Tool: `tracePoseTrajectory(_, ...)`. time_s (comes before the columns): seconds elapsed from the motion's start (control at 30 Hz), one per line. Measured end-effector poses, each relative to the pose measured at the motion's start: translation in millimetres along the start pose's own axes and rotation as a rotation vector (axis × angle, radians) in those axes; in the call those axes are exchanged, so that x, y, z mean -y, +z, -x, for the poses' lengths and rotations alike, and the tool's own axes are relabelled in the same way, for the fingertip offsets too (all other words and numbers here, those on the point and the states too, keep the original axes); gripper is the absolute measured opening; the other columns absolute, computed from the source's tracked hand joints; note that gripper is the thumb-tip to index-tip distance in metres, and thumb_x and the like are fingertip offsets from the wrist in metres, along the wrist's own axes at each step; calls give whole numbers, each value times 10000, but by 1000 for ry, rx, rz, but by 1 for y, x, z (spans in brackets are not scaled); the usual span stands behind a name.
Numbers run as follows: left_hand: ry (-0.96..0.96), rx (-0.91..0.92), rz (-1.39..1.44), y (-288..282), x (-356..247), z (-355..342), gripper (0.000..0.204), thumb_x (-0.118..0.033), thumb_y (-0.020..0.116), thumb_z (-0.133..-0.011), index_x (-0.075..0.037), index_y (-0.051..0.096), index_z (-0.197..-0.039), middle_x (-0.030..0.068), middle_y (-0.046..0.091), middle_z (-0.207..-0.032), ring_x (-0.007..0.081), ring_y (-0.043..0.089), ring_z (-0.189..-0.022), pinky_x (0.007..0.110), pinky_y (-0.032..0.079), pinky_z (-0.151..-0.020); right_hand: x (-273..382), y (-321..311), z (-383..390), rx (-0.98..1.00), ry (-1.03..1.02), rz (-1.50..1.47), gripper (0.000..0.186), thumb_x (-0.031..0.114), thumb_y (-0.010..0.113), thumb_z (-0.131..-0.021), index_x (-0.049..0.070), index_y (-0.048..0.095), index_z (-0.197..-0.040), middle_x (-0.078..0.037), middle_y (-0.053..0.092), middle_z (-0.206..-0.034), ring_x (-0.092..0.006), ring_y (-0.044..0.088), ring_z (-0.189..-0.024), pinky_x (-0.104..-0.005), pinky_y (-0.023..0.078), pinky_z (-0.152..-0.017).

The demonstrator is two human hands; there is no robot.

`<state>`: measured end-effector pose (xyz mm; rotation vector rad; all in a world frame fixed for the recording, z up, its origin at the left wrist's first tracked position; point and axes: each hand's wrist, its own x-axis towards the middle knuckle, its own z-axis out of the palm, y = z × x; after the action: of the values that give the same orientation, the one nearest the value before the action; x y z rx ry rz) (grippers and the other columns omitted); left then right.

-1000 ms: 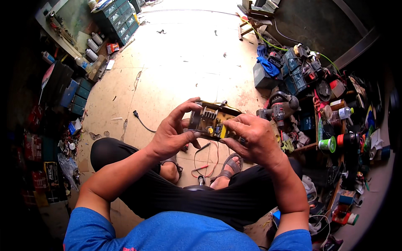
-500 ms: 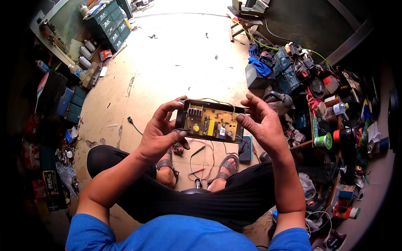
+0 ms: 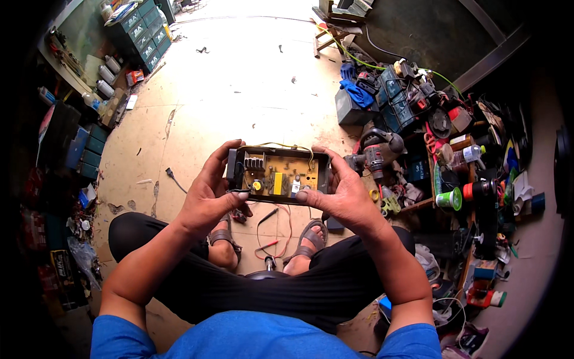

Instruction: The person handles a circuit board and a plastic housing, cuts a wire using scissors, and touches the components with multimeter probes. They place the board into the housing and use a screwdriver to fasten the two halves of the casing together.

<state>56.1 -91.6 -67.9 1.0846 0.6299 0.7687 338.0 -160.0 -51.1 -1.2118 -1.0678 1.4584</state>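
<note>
Between my hands, above my feet, is an opened black plastic case with a tan circuit board (image 3: 288, 166) inside. The board carries a finned metal heatsink (image 3: 255, 162), a yellow block and several small parts. My left hand (image 3: 210, 185) grips the case's left end, thumb at its front edge. My right hand (image 3: 344, 188) is closed round the right end, its thumb on the lower right corner of the board. A thin yellow wire (image 3: 281, 144) runs along the far edge of the case. The undersides of the case and most fingertips are hidden.
Red and black test leads (image 3: 275, 230) lie on the floor between my sandalled feet. A dark plug (image 3: 170, 172) lies to the left. A power drill (image 3: 376, 152) and cluttered shelves stand at right. Teal drawers (image 3: 140, 36) and stacked boxes line the left.
My right hand has closed onto the case's right end, its thumb coming down over the board. The whole view has shifted, so surroundings appear further left, and the drill shows more fully.
</note>
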Motion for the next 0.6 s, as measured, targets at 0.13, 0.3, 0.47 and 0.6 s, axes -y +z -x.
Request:
tracePoseTrajectory(0.13,-12,-6,32,1,6,0,870,2,764,-975,-106,266,-1680,139,489,-1530,225,678,-1203,345,681,-803,2,1,-1,3,30,0,903,36,894,-903,-35,332,-1606,-203,665,-1377,-234,654,-1287,-372,546,-1109)
tracePoseTrajectory(0.3,-88,-10,98,-3,7,1,720,-151,707,-1059,-145,301,-1653,130,527,-1470,207,691,-1152,334,682,-763,-3,-1,-2,9,42,-28,889,31,895,-897,-15,348,-1596,-192,666,-1371,-227,652,-1286,-372,544,-1110)
tracePoseTrajectory(0.47,-176,-109,49,1,3,-1,533,-207,591,-1139,-160,355,-1615,113,562,-1429,175,710,-1076,322,678,-695,-10,-1,-3,20,66,-60,863,74,877,-929,-6,347,-1605,-178,679,-1345,-213,675,-1234,-363,551,-1091)
tracePoseTrajectory(0.6,-186,-152,25,3,2,-2,487,-196,573,-1146,-153,382,-1592,106,574,-1409,160,710,-1047,309,672,-663,-13,4,-6,-63,150,-157,772,105,812,-996,-4,357,-1610,-170,695,-1314,-201,694,-1190,-354,563,-1065)
